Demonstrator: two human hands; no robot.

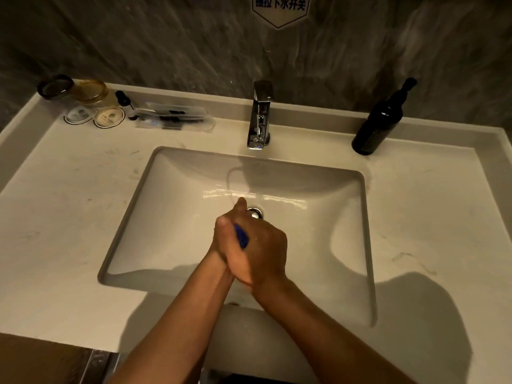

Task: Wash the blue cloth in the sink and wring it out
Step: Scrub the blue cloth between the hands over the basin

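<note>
Both my hands are pressed together over the middle of the white sink (171, 189), just in front of the drain (256, 212). Between the palms sits the blue cloth (241, 237); only a narrow blue strip of it shows, the rest is hidden. My left hand (225, 239) lies against my right hand (266, 253), fingers closed around the cloth. The chrome tap (260, 117) stands behind the sink; no running water is visible.
A dark bottle (379, 123) stands at the back right of the pale countertop (69, 217). At the back left are glass jars (91, 92), round coasters (109, 119), a small dropper bottle (124, 101) and a clear tray of toiletries (174, 117). A dark stone wall rises behind.
</note>
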